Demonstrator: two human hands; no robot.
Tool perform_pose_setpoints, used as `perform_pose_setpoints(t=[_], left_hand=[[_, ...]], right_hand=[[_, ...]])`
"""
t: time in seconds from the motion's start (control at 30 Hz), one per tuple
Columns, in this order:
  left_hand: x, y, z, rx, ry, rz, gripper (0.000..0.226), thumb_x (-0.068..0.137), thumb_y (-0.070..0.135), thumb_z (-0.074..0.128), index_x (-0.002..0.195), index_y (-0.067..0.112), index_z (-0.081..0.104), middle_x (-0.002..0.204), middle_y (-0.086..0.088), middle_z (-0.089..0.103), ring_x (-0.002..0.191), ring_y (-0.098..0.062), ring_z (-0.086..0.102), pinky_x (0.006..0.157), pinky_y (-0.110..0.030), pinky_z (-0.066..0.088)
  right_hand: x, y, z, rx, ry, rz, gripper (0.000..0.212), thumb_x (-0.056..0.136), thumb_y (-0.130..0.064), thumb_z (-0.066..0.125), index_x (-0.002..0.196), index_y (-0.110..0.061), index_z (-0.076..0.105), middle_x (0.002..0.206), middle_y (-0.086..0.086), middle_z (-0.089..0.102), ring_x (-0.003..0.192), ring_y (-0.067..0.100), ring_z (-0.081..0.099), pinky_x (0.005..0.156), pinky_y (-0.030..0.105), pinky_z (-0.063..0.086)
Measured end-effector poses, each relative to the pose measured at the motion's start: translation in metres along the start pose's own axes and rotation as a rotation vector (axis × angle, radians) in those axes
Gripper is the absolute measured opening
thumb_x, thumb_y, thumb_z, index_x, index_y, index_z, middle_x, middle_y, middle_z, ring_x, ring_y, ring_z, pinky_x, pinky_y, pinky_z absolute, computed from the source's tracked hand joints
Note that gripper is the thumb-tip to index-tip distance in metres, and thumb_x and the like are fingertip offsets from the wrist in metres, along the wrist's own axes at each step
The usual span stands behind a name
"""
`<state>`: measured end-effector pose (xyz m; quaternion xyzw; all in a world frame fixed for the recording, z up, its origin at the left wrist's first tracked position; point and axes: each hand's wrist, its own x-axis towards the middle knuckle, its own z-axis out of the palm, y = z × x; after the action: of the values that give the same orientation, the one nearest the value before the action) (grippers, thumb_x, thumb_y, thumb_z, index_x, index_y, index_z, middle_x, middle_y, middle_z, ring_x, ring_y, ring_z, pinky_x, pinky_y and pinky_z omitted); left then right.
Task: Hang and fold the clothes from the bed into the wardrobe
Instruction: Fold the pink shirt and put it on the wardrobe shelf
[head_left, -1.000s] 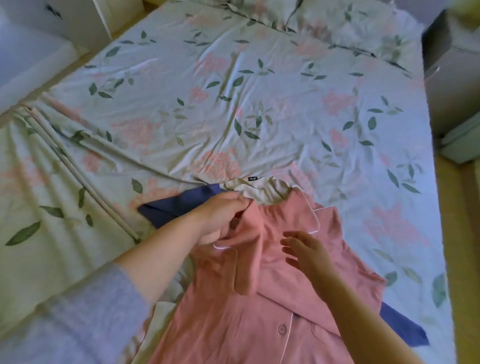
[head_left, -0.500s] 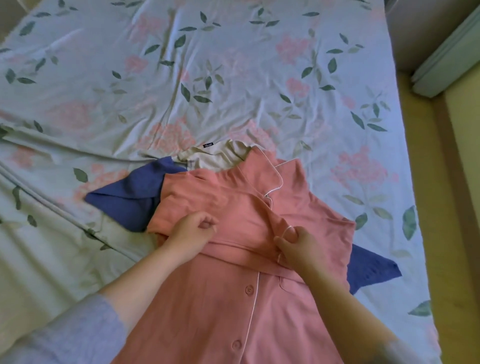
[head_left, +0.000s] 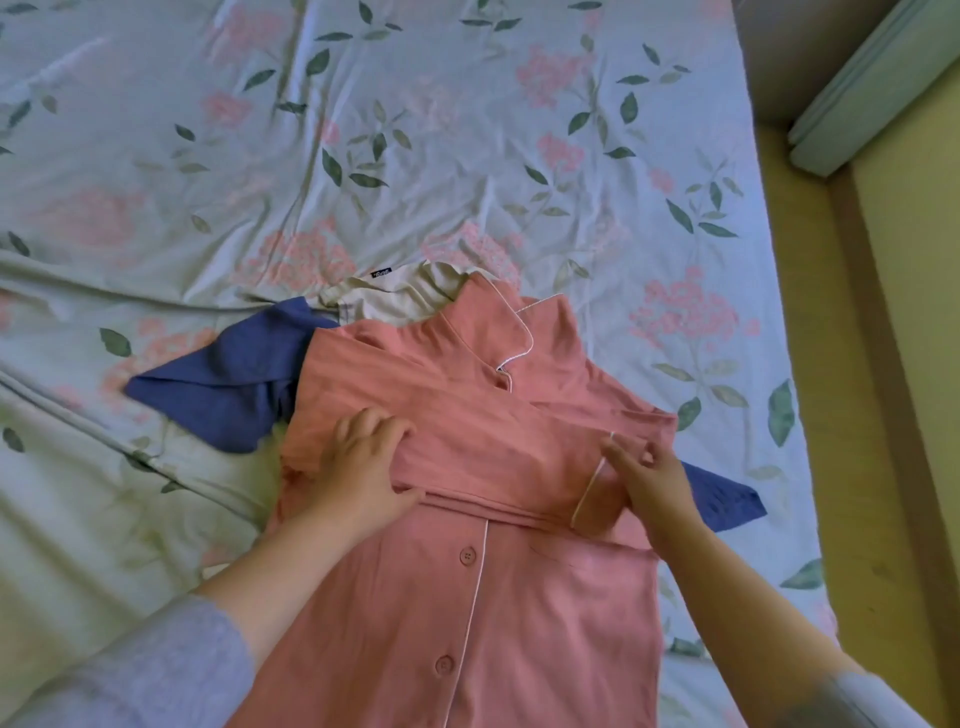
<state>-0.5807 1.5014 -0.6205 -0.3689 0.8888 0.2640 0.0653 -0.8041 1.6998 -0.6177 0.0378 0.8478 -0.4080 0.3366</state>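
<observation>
Here we are over the bed (head_left: 467, 130), floral sheet all creased, and the pink shirt (head_left: 519, 597) lies face up at its near edge, buttoned down the front, collar (head_left: 498, 322) pointing away from the person. Both sleeves are folded in across the chest, one band of cloth over the other. The left hand (head_left: 363, 462) sits on the shirt's left side, fingers bent, its grip closed on the folded sleeve cloth there. The right hand (head_left: 649, 478) is at the other end of that fold, its grip a pinch of thumb and fingertips on the white-piped cuff (head_left: 589, 493). A grey sleeve (head_left: 156, 670) covers the left forearm. Under the pink shirt lies a blue garment (head_left: 223, 384), poking out on both sides, and a cream garment (head_left: 389, 296) with a dark label shows just beyond the collar, touching it. Along the right of the bed runs the yellowish floor (head_left: 893, 415).
</observation>
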Motion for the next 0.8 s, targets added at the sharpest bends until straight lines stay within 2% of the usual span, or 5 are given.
perform_pose_setpoints(t=[0.13, 0.27, 0.43, 0.6, 0.8], left_hand=[[-0.003, -0.002, 0.008, -0.032, -0.126, -0.116, 0.072, 0.079, 0.046, 0.07, 0.142, 0.03, 0.039, 0.152, 0.0, 0.017, 0.138, -0.028, 0.019, 0.112, -0.034, 0.024], [-0.001, 0.002, 0.007, -0.05, -0.124, -0.085, 0.065, 0.085, 0.051, 0.062, 0.144, 0.035, 0.04, 0.157, 0.003, 0.014, 0.141, -0.026, 0.014, 0.115, -0.037, 0.021], [0.002, 0.016, 0.012, 0.003, -0.08, 0.046, 0.051, 0.091, 0.042, 0.058, 0.14, 0.033, 0.049, 0.158, 0.0, 0.02, 0.142, -0.023, 0.016, 0.117, -0.033, 0.017], [0.015, 0.036, 0.021, 0.065, 0.032, 0.001, 0.033, 0.091, 0.037, 0.057, 0.121, 0.023, 0.063, 0.152, -0.006, 0.033, 0.136, -0.028, 0.027, 0.113, -0.037, 0.025], [0.063, 0.05, 0.008, 0.073, -0.017, 0.078, 0.049, 0.089, 0.023, 0.062, 0.135, 0.01, 0.049, 0.148, -0.014, 0.033, 0.135, -0.031, 0.031, 0.112, -0.033, 0.025]], right_hand=[[0.004, 0.03, 0.01, -0.087, -0.105, 0.074, 0.012, 0.087, -0.015, 0.068, 0.088, -0.01, 0.058, 0.081, 0.006, 0.061, 0.068, 0.017, 0.057, 0.048, 0.019, 0.046], [0.012, 0.04, 0.01, -0.151, 0.054, -0.021, 0.015, 0.088, -0.018, 0.066, 0.101, -0.01, 0.064, 0.093, 0.005, 0.064, 0.084, 0.023, 0.061, 0.064, 0.028, 0.045], [0.011, 0.043, 0.004, -0.297, 0.008, -0.122, 0.034, 0.086, -0.016, 0.067, 0.119, -0.014, 0.058, 0.088, -0.007, 0.058, 0.073, 0.007, 0.054, 0.051, 0.014, 0.035], [0.015, 0.036, -0.002, -0.457, -0.026, -0.131, 0.05, 0.089, -0.025, 0.066, 0.132, -0.011, 0.044, 0.087, -0.002, 0.056, 0.082, 0.021, 0.055, 0.069, 0.034, 0.048], [0.03, 0.003, -0.003, -0.615, -0.046, -0.402, 0.075, 0.083, -0.033, 0.072, 0.147, -0.014, 0.036, 0.148, 0.009, 0.038, 0.133, 0.027, 0.04, 0.102, 0.042, 0.042]])
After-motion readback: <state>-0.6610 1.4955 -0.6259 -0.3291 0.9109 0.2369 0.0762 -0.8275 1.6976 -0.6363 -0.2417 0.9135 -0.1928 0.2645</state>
